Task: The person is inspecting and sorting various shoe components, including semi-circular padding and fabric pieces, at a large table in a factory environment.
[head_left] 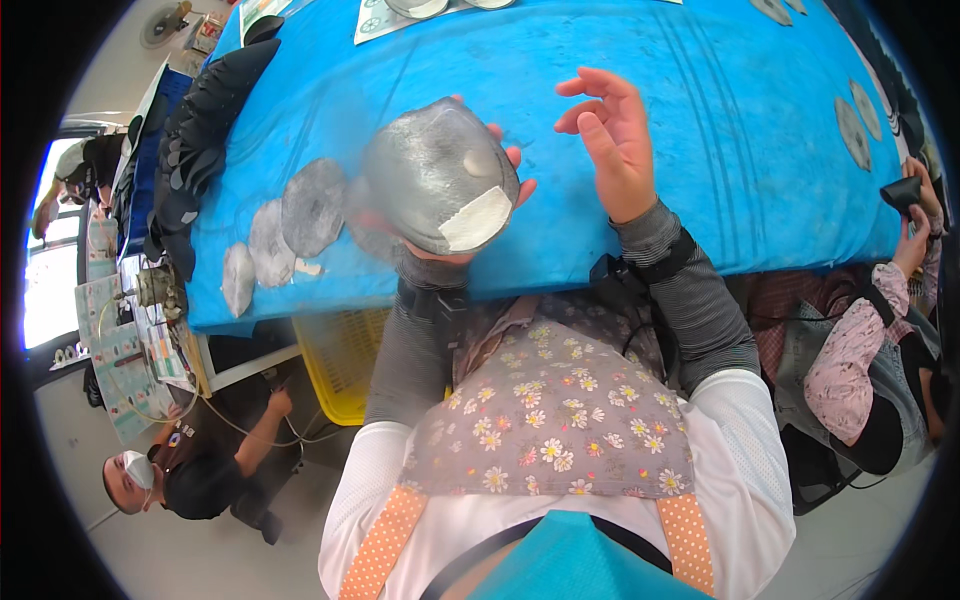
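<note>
A grey, shiny dome-shaped piece (420, 165) rests in my left hand (525, 190), whose fingers curl around its right edge from beneath. A white patch (478, 220) lies on the dome's near side, and a small pale bump shows above that patch. Most of my left palm is hidden under the piece. To the right, apart from it, my right hand (620, 150) is raised over the blue tablecloth (700, 170) with fingers spread and nothing between them. Flat grey rounds (314, 208) lie on the cloth left of the dome.
Stacked black cup-shaped pieces (205, 115) line the table's left edge. A yellow basket (345, 370) is below the near left edge. At right, a co-worker's hands hold a black piece (901, 194). More grey rounds (852, 132) lie nearby. Another masked person (200, 460) is lower left.
</note>
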